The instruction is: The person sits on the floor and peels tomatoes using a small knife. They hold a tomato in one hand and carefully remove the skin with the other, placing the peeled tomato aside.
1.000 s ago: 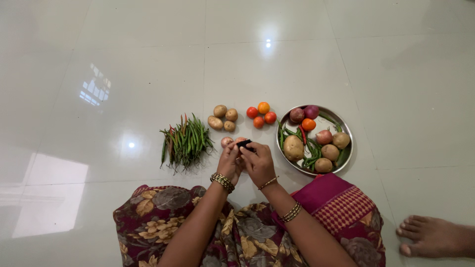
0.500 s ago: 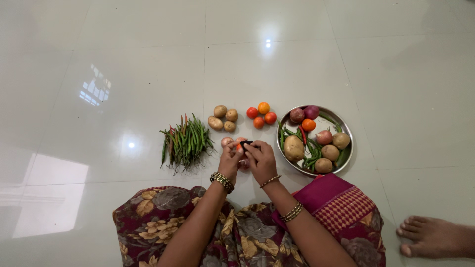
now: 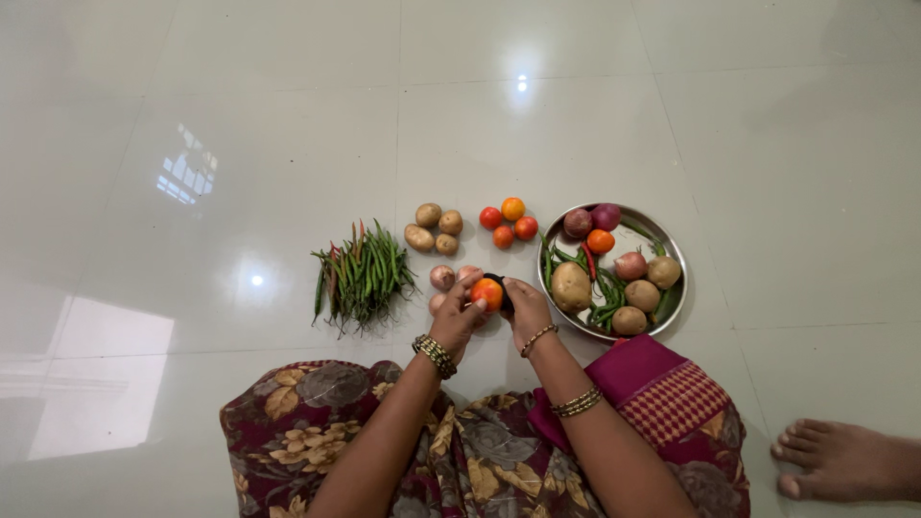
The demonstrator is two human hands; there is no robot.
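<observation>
Left hand (image 3: 457,318) fingers (image 3: 472,305) curled round orange tomato (image 3: 486,293) — holding it just above floor (image 3: 240,125). Right hand (image 3: 526,305) fingers closed on small black thing (image 3: 499,281), pressed to same tomato. Best to grip tomato gently, keep it steady, not squash it. Just past fingers: two small onions (image 3: 442,277). Further out: four potatoes (image 3: 434,228), four tomatoes (image 3: 508,222). Left side: one bunch of chillies (image 3: 363,273). Right side: one steel plate (image 3: 677,293) with mixed vegetables — count there unclear.

On the floor lie four potatoes (image 3: 433,228), four tomatoes (image 3: 508,223), one bunch of chillies (image 3: 363,273) and at least two onions (image 3: 442,277); one tomato (image 3: 486,294) sits between two hands. One steel plate (image 3: 672,251) holds mixed vegetables, and one bare foot (image 3: 844,459) shows at right
</observation>
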